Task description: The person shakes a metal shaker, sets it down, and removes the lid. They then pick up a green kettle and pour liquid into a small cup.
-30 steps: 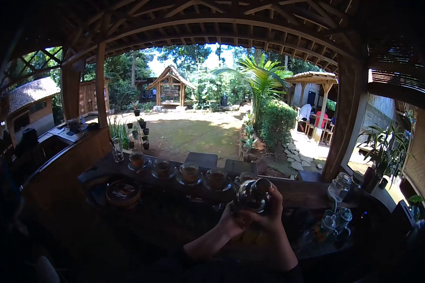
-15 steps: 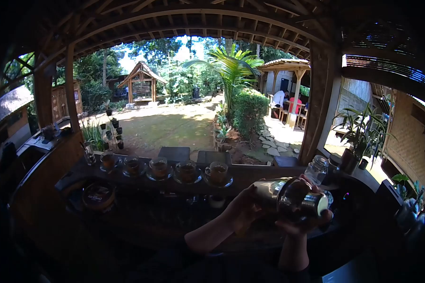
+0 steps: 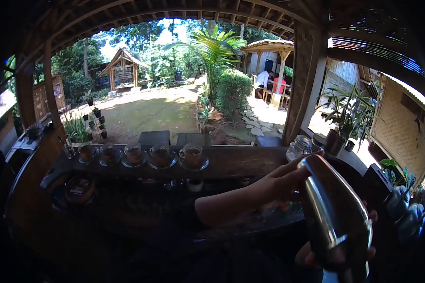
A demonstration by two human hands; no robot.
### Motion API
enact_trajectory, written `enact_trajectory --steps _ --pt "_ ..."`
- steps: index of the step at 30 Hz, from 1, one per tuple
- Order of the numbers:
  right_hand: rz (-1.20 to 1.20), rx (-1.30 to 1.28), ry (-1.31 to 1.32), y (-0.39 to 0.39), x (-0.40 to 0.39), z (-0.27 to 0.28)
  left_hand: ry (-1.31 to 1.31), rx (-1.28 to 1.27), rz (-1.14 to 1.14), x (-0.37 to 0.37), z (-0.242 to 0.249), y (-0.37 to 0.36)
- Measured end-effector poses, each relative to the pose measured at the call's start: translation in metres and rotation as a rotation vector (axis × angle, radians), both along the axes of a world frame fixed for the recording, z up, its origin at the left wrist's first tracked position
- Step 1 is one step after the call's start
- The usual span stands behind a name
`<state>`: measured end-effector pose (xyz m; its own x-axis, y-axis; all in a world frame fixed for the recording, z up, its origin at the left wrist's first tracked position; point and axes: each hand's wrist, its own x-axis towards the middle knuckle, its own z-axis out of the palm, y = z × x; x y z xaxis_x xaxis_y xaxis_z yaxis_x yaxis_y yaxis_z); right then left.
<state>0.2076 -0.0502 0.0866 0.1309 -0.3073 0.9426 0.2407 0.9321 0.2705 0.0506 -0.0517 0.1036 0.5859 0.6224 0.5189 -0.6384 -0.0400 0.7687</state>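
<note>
The shiny steel cocktail shaker [image 3: 337,217] has swung rightward and closer — left hand [image 3: 281,181] grips its top, right hand [image 3: 337,252] holds it from beneath, above the dark wooden bench [image 3: 231,162].

We are seeing open dark wooden tabletop [image 3: 231,162] right of the row of glass teacups on saucers [image 3: 192,155]; a clear glass jar [image 3: 298,147] is blocking the far right.

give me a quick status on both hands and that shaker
Left hand gripping top of the metal shaker. Right hand under its base, shaker raised and tilted. Row of glass cups on the counter, well clear.
</note>
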Motion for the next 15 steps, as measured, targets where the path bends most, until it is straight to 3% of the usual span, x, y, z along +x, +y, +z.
enact_trajectory --steps 1,2,5,6,9,12,13,14,15 --pt "-0.042 -0.030 0.038 0.003 0.005 0.000 0.008 0.225 -0.029 0.005 0.006 -0.003" --pt "-0.086 -0.064 0.078 0.005 0.010 0.000 0.004 0.214 -0.032 0.011 0.008 0.003" --pt "-0.224 -0.180 0.188 0.014 0.029 -0.005 0.051 -0.147 0.083 0.038 0.011 0.032" --pt "-0.269 -0.217 0.217 0.020 0.036 -0.006 0.059 -0.233 0.010 0.045 -0.008 0.068" --pt "-0.378 -0.288 0.274 0.041 0.065 -0.008 0.071 -0.369 0.046 0.051 -0.019 0.083" --pt "0.525 -0.319 0.165 0.048 0.148 -0.051 0.052 -0.184 0.073 0.058 0.011 0.042" --pt "0.833 -0.334 0.135 0.034 0.135 -0.073 0.026 -0.060 -0.051 0.055 0.019 0.034" --pt "1.142 -0.338 0.103 0.037 0.147 -0.084 0.023 -0.072 -0.037 0.057 0.026 0.031" --pt "1.452 -0.330 0.068 0.061 0.188 -0.084 0.026 0.115 -0.060 0.060 0.033 0.031"
